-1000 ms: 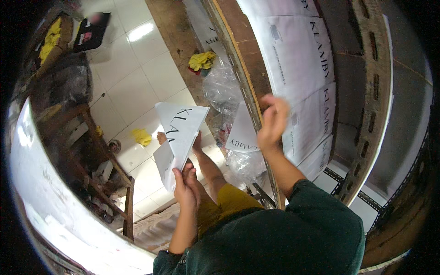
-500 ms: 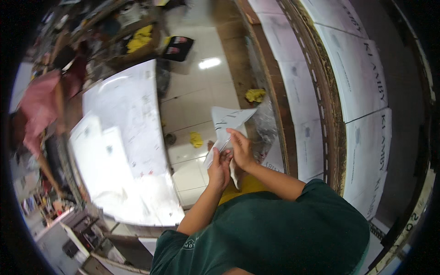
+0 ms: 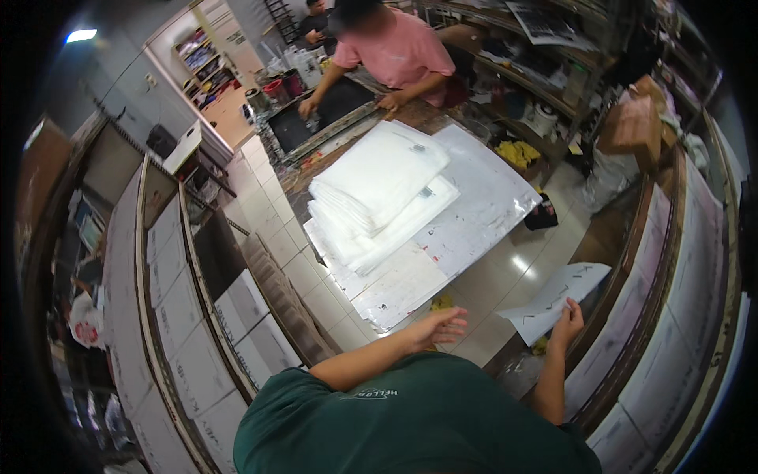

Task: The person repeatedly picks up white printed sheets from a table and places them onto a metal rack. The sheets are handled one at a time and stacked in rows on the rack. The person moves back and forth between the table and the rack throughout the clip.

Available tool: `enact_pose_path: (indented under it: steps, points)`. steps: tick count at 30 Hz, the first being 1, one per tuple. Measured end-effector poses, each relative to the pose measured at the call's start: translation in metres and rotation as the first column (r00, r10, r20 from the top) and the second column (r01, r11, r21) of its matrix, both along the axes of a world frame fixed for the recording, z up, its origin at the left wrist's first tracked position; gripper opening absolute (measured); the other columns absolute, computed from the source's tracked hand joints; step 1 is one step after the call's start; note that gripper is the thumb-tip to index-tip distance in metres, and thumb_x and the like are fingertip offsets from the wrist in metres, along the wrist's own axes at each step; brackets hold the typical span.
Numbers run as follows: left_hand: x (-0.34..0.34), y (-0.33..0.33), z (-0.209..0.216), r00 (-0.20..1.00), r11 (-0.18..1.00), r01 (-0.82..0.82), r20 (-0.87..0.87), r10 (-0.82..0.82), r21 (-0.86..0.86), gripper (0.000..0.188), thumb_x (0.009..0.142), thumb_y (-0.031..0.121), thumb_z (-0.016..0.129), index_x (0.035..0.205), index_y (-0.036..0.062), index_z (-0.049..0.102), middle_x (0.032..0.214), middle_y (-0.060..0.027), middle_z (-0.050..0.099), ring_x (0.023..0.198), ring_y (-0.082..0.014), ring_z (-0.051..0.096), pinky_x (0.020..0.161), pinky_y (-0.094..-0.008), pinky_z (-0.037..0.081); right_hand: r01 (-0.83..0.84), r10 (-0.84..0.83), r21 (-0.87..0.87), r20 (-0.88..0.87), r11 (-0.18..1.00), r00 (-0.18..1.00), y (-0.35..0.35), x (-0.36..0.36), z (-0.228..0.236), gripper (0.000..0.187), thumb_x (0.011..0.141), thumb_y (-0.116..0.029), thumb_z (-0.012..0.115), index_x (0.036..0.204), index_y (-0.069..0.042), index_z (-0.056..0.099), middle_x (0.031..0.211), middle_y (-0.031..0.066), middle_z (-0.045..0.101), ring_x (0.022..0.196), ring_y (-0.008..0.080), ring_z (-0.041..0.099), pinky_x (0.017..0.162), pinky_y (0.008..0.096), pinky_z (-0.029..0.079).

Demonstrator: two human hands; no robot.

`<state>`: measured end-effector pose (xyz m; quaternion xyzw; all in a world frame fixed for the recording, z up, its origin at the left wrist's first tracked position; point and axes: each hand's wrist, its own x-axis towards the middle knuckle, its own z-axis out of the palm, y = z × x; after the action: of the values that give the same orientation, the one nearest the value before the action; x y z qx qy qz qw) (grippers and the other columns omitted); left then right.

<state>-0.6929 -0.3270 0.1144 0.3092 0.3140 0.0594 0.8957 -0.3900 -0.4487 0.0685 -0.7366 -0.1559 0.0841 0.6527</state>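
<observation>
My right hand [image 3: 567, 322] grips the lower right edge of a thin white sheet [image 3: 557, 299] with dark printed letters, which hangs a little bent beside the right-hand rack. My left hand [image 3: 439, 327] is apart from it, in front of my body, with its fingers stretched out and nothing in them. Ahead of my left hand stands a white-topped table [image 3: 493, 193] with scattered marks. A thick, loosely layered pile of thin white sheets [image 3: 375, 178] lies on it; small dark prints show near some edges.
Across the table a person in a pink shirt [image 3: 403, 51] works at a dark framed screen [image 3: 320, 118]. Racks with printed white sheets [image 3: 178, 316] line my left, and another rack [image 3: 667, 316] my right. A black bucket-like container [image 3: 542, 213] and a yellow cloth [image 3: 517, 154] lie beyond the table.
My view has swung left toward the table and the person. Both hands were together on the white sheet; my left hand has let go, and my right hand holds it out to the right.
</observation>
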Motion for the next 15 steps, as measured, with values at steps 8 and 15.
enact_pose_path:
  steps: [8, 15]
  points:
    - [-0.013, 0.073, -0.002, 0.927, 0.927, -0.374, -0.026, 0.375, 0.039, 0.044, 0.084, 0.043, 0.047, 0.114, 0.0108, 0.046, 0.103, -0.0047, 0.047, 0.095, -0.0163, 0.045, 0.082, -0.0299, 0.037, 0.027, -0.026, -0.028, 0.054, 0.999, 0.998, -0.011, 0.033, 0.002, 0.025, 0.075, 0.004, 0.045, 0.096, -0.001, 0.058, 0.066, -0.0050, 0.043, 0.052, 0.0033, 0.033, 0.047, 0.0190, 0.027]
    - [-0.001, 0.092, -0.005, 0.894, 0.894, -0.448, 0.010, 0.447, 0.013, 0.040, 0.080, 0.040, 0.053, 0.107, 0.0116, 0.049, 0.099, -0.0044, 0.048, 0.091, -0.0155, 0.045, 0.078, -0.0290, 0.038, 0.025, -0.024, -0.055, 0.020, 0.998, 1.000, -0.006, 0.024, 0.042, 0.030, 0.074, 0.007, 0.044, 0.101, 0.003, 0.055, 0.086, 0.0046, 0.055, 0.068, 0.0092, 0.048, 0.060, 0.0205, 0.037]
